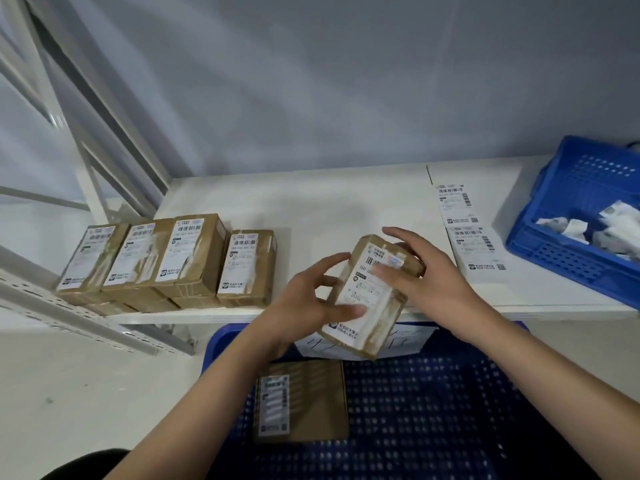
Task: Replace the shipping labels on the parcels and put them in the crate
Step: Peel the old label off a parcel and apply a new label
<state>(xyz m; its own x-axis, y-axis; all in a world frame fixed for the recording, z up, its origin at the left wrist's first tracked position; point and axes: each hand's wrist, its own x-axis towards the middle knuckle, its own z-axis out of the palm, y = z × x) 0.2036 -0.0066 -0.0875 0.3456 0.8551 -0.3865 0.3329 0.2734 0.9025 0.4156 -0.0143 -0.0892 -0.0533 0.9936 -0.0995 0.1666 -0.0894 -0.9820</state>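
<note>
White shelf [311,202] | grey wall [346,81] | both hands grip cardboard parcel [367,296] over blue crate [450,393]

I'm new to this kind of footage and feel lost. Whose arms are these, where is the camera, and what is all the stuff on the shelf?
There is no machine here: a person works with bare hands, and the single picture comes from a wide-angle camera worn on their head, looking forward and down.

The left hand and right hand together hold one brown parcel in the air; its top carries a white shipping label. The left thumb lies on the label's lower part, and the right fingers touch its upper part.

On the white shelf, at the left, stands a row of similar labelled parcels. To the right lies a strip of fresh labels, and beside it a small blue crate holding crumpled white paper scraps.

Below the hands is a large blue crate, with one labelled parcel already lying inside.
</note>
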